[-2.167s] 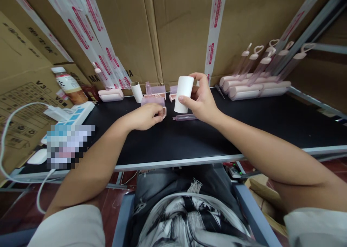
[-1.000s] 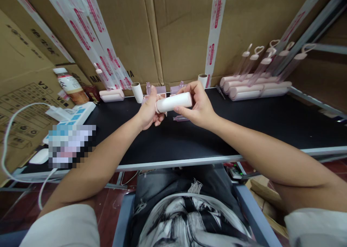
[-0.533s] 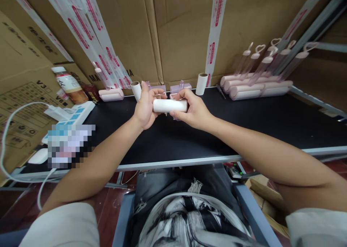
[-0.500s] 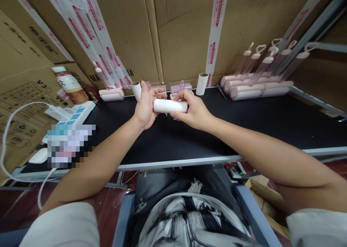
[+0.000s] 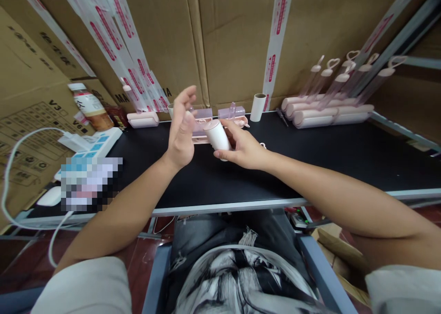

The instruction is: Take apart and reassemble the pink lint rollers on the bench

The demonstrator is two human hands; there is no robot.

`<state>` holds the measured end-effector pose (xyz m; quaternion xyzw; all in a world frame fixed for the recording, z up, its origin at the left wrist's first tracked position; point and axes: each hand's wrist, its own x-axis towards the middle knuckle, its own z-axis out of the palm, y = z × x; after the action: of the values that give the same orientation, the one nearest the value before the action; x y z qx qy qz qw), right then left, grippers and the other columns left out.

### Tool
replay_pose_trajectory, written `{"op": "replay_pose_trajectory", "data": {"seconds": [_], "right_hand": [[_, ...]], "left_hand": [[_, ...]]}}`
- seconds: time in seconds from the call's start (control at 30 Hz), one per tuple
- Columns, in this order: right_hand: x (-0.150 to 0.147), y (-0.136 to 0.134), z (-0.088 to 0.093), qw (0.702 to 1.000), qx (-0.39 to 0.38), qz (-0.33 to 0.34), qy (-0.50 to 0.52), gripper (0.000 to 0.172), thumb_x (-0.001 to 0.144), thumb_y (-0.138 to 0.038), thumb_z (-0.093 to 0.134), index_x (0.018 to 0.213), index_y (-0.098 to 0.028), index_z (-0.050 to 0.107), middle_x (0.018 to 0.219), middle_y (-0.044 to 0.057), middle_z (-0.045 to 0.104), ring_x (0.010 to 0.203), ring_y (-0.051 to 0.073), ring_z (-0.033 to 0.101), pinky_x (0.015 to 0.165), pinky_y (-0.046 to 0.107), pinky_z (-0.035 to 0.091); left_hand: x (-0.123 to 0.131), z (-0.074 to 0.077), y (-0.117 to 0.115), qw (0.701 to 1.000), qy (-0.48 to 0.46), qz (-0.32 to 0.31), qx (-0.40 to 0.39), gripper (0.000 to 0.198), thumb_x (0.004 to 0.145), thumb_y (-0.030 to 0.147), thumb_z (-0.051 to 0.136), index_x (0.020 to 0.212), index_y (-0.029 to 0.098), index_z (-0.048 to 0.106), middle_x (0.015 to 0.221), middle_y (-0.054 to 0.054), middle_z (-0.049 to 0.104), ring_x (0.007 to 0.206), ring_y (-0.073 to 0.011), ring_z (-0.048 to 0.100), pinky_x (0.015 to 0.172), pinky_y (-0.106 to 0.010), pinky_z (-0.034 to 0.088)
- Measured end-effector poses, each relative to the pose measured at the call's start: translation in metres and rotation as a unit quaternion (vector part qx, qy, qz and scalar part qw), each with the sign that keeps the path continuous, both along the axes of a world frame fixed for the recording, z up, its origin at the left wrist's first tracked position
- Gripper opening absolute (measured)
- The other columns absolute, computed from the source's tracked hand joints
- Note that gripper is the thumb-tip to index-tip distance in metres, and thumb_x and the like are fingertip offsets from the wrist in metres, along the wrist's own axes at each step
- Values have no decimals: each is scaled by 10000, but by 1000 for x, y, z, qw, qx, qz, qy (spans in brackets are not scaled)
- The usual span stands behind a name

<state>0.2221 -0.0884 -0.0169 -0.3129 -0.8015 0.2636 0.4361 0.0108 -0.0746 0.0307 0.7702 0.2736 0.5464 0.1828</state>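
My right hand (image 5: 243, 146) grips a white cylinder (image 5: 219, 137) with a pinkish end face, tilted so that this end points up and to the left. My left hand (image 5: 182, 132) is raised just left of the cylinder, apart from it, with its fingers stretched upward and nothing in it. Behind the hands lie opened cases with clear lilac lids and pink trays (image 5: 237, 117), partly hidden by the fingers. A white hollow tube (image 5: 257, 107) stands upright behind my right hand. Another white tube (image 5: 170, 109) is mostly covered by my left hand.
Pink cases (image 5: 330, 114) with loop-topped clear tubes stand at the right, beside a dark slim tool (image 5: 281, 117). On the left are one more pink case (image 5: 143, 119), a drink bottle (image 5: 90, 107), a power strip (image 5: 106, 142) and cables. Cardboard (image 5: 234, 43) walls the black table's (image 5: 327, 158) back.
My left hand has come off the white cylinder and lifted, fingers up. The cylinder, lying level before, is now tilted upright in my right hand, showing its pinkish end.
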Motion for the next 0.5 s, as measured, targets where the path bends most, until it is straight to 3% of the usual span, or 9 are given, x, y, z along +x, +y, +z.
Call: {"op": "replay_pose_trajectory", "data": {"seconds": [0.13, 0.2, 0.3, 0.37, 0.5], "right_hand": [[2, 3, 0, 1000, -10, -12, 18, 821, 854, -401, 845, 1579, -254, 490, 1390, 142, 725, 1199, 363, 725, 1023, 562, 591], [2, 4, 0, 999, -8, -21, 32, 811, 852, -433, 857, 1565, -258, 512, 1434, 145, 712, 1252, 374, 711, 1048, 568, 588], [2, 5, -1, 998, -7, -37, 41, 842, 839, -485, 875, 1560, -246, 514, 1401, 150, 727, 1243, 382, 721, 1042, 575, 598], [3, 5, 0, 998, -3, -44, 43, 850, 833, -507, 886, 1549, -247, 510, 1377, 149, 735, 1227, 381, 730, 1021, 573, 609], [6, 4, 8, 995, 2, -39, 87, 861, 824, -605, 896, 1513, -284, 492, 1292, 124, 772, 1108, 349, 768, 938, 533, 639]], "left_hand": [[-5, 2, -3, 990, -6, 85, 115, 965, 960, 826, 532, 1708, 305, 215, 1854, -138, 196, 1697, -372, 266, 1324, -522, 340], [-5, 7, -7, 989, 61, 65, 121, 875, 956, 722, 598, 1661, 249, 385, 1792, -165, 364, 1675, -370, 333, 1324, -534, 356], [-4, 12, -12, 980, 191, 5, 59, 551, 951, 511, 614, 1401, 206, 705, 1499, -138, 712, 1477, -349, 612, 1261, -512, 463], [-4, 13, -13, 979, 201, 2, 32, 492, 929, 414, 613, 1346, 194, 754, 1430, -122, 762, 1380, -330, 691, 1249, -501, 486], [-6, 4, -1, 990, 135, -4, 37, 644, 892, 406, 704, 1503, 209, 652, 1590, -137, 649, 1473, -356, 612, 1249, -515, 491]]}}
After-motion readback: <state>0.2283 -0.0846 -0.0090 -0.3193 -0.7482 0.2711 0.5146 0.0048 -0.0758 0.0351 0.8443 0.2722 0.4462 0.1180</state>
